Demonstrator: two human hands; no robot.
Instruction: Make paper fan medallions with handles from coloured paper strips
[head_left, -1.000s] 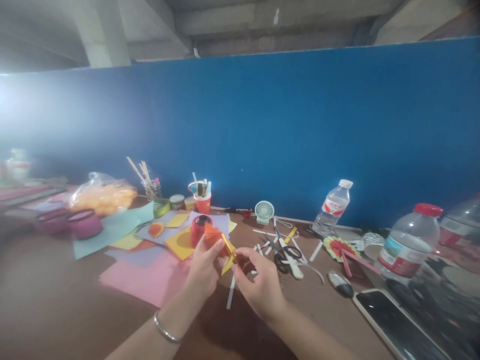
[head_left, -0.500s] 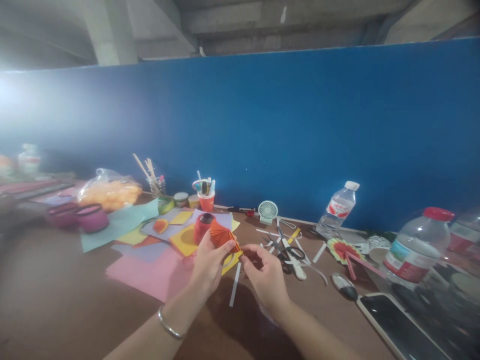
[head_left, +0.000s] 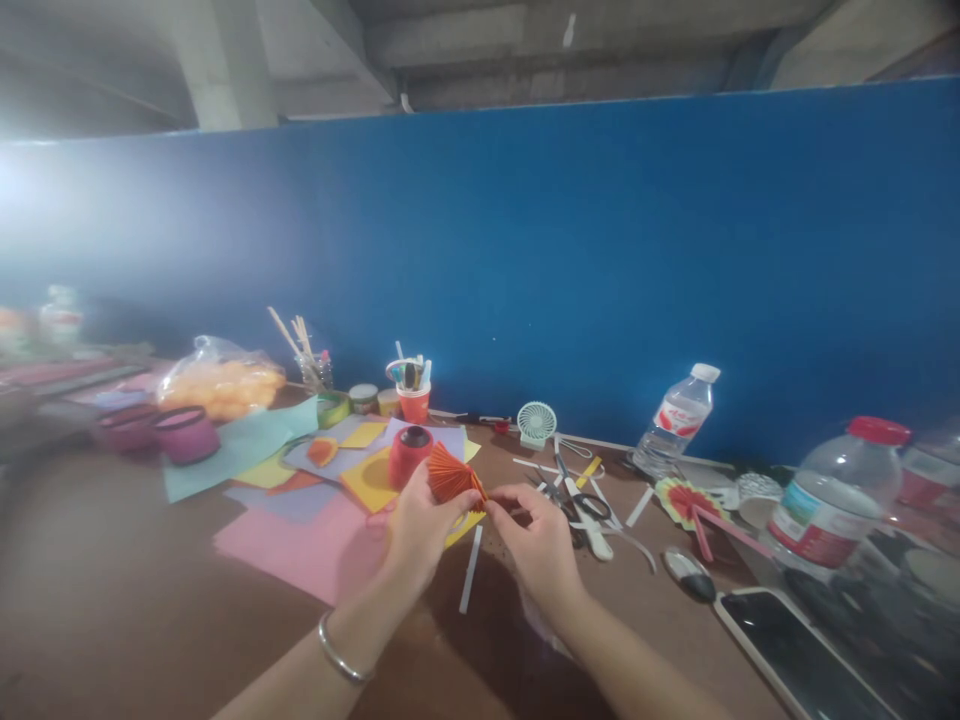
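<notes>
Sheets, pink (head_left: 300, 545) uppermost at the near edge: lay left of your hands; a low sleeve could have dragged them.

Jar (head_left: 407, 460), red: stood just behind your left hand, where a knuckle might have tipped it.

Left hand (head_left: 418, 530): thumb and fingers closed on the fan, a firm squeeze of which could have creased its pleats.

Fan (head_left: 448, 472), orange: held above the table, between your hands, spread at upper left, gathered at lower right. A slackened pinch would probably have let the folds spring apart.

Right hand (head_left: 536, 535): thumb and forefinger brought together at the gathered end; a sharp pull there risked tearing it.

Scissors (head_left: 576, 505): lay beyond your right hand among scraps, a likely snag for a straying finger.

Hard to make out, left to right: cups (head_left: 184, 435), purple, blurred; fan's lower part, covered by your left thumb; its gathered tip, hidden by your right fingertips, any glue or tie there unreadable; phone (head_left: 799, 640), cut off by the lower edge.
</notes>
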